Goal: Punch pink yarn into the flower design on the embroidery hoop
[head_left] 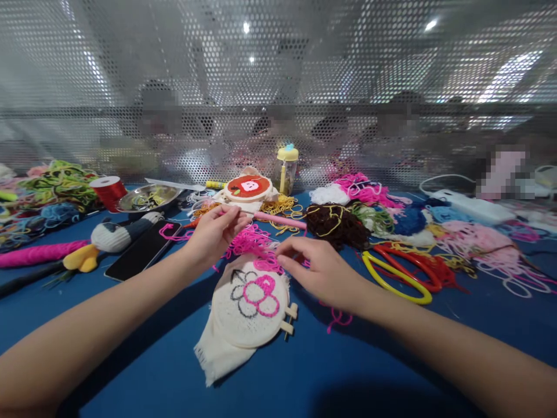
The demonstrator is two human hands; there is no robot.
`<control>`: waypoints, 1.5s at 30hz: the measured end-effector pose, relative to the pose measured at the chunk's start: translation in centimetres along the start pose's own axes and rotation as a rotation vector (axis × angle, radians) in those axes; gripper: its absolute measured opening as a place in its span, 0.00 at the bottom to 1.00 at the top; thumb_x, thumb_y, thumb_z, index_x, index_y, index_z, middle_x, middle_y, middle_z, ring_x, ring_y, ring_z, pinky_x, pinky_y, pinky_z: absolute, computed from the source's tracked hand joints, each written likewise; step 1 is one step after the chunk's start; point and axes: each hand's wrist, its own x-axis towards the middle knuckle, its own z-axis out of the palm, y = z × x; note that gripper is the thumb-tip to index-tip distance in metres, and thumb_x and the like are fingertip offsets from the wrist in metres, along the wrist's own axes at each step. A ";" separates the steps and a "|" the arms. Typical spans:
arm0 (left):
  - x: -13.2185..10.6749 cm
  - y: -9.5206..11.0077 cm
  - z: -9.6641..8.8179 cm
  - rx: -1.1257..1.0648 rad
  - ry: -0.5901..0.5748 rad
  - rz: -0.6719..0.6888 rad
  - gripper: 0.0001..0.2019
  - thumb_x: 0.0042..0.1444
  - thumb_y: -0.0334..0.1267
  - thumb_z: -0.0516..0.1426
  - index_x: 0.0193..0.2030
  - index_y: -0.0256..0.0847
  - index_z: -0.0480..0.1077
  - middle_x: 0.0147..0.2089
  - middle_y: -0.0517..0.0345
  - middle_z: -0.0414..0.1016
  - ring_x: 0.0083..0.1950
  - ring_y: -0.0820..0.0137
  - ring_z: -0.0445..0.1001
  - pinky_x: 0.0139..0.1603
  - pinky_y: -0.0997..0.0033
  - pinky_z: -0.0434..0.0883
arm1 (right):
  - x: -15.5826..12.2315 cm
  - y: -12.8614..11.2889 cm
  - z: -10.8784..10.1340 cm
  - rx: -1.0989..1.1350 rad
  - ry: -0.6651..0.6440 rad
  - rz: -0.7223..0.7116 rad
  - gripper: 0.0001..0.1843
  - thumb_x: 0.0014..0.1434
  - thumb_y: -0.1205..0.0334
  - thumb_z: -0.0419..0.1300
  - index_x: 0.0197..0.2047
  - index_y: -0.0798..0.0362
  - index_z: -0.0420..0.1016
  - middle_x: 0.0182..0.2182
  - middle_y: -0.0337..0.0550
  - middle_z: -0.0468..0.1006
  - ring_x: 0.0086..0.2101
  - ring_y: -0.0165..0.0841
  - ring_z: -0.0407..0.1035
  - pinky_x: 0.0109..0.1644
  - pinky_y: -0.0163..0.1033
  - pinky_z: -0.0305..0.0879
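My left hand (pixel 217 232) pinches the metal end of a punch needle with a pink handle (pixel 281 220), which points to the right over the table. My right hand (pixel 319 270) is curled, its thumb and forefinger together on bright pink yarn (pixel 267 262) at the top of the hoop. Below both hands lies an embroidery hoop (pixel 224 334) with off-white cloth stretched in it. A flower outline is on the cloth, partly in pink stitches and partly in dark lines. More pink yarn lies loose between the hands.
Behind stand a finished hoop with a red design (pixel 249 187) and a yellow-lidded bottle (pixel 288 168). A phone (pixel 141 252), a metal dish (pixel 150 198) and a red spool (pixel 108 193) are at left. Brown yarn (pixel 337 223) and yellow hoop (pixel 398 278) lie at right.
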 end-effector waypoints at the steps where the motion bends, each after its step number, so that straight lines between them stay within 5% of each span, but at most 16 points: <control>1: 0.1 0.1 0.1 -0.040 0.018 -0.003 0.10 0.53 0.22 0.48 0.24 0.33 0.64 0.21 0.59 0.72 0.23 0.82 0.72 0.28 0.89 0.70 | 0.0 0.0 0.3 0.191 -0.052 0.097 0.08 0.54 0.61 0.50 0.35 0.55 0.65 0.28 0.43 0.71 0.28 0.29 0.65 0.33 0.37 0.62; 3: 0.0 0.2 0.2 -0.084 0.029 -0.015 0.11 0.54 0.22 0.47 0.24 0.33 0.65 0.21 0.60 0.72 0.23 0.83 0.72 0.27 0.91 0.69 | 0.3 0.2 0.6 0.584 -0.066 0.248 0.13 0.54 0.55 0.50 0.41 0.55 0.61 0.28 0.43 0.71 0.26 0.28 0.65 0.30 0.36 0.62; 5: -0.2 0.3 0.4 -0.087 0.010 -0.039 0.11 0.54 0.23 0.48 0.24 0.34 0.66 0.22 0.60 0.72 0.24 0.83 0.72 0.26 0.91 0.69 | 0.7 0.6 0.4 0.883 0.056 0.295 0.15 0.54 0.51 0.49 0.40 0.53 0.58 0.25 0.40 0.69 0.24 0.27 0.63 0.28 0.35 0.61; 9: -0.7 0.2 0.6 -0.055 -0.048 -0.068 0.08 0.52 0.24 0.51 0.24 0.34 0.67 0.23 0.60 0.73 0.24 0.83 0.72 0.25 0.92 0.69 | 1.3 1.1 -0.8 1.087 0.338 0.278 0.13 0.55 0.49 0.46 0.34 0.51 0.58 0.20 0.34 0.60 0.20 0.25 0.55 0.23 0.32 0.55; 19: -1.6 0.3 1.0 -0.023 -0.194 -0.128 0.09 0.54 0.25 0.50 0.32 0.32 0.72 0.30 0.55 0.76 0.23 0.82 0.72 0.24 0.89 0.70 | 1.8 2.0 -2.4 1.010 0.556 0.181 0.08 0.56 0.60 0.46 0.29 0.52 0.61 0.15 0.32 0.55 0.16 0.23 0.50 0.20 0.31 0.48; 35: -0.7 -0.3 0.2 0.173 -0.168 -0.101 0.06 0.46 0.29 0.58 0.23 0.33 0.64 0.21 0.60 0.71 0.18 0.84 0.65 0.18 0.87 0.62 | 1.8 2.2 -3.7 0.740 0.586 0.044 0.12 0.56 0.53 0.44 0.30 0.50 0.61 0.15 0.33 0.56 0.17 0.25 0.52 0.22 0.34 0.50; 45: -0.2 0.1 -0.4 0.331 -0.239 -0.026 0.08 0.49 0.29 0.54 0.21 0.36 0.61 0.16 0.64 0.67 0.17 0.83 0.64 0.17 0.85 0.57 | 1.5 1.8 -4.2 0.679 0.560 -0.005 0.16 0.53 0.49 0.51 0.29 0.52 0.70 0.12 0.31 0.48 0.15 0.23 0.42 0.19 0.34 0.38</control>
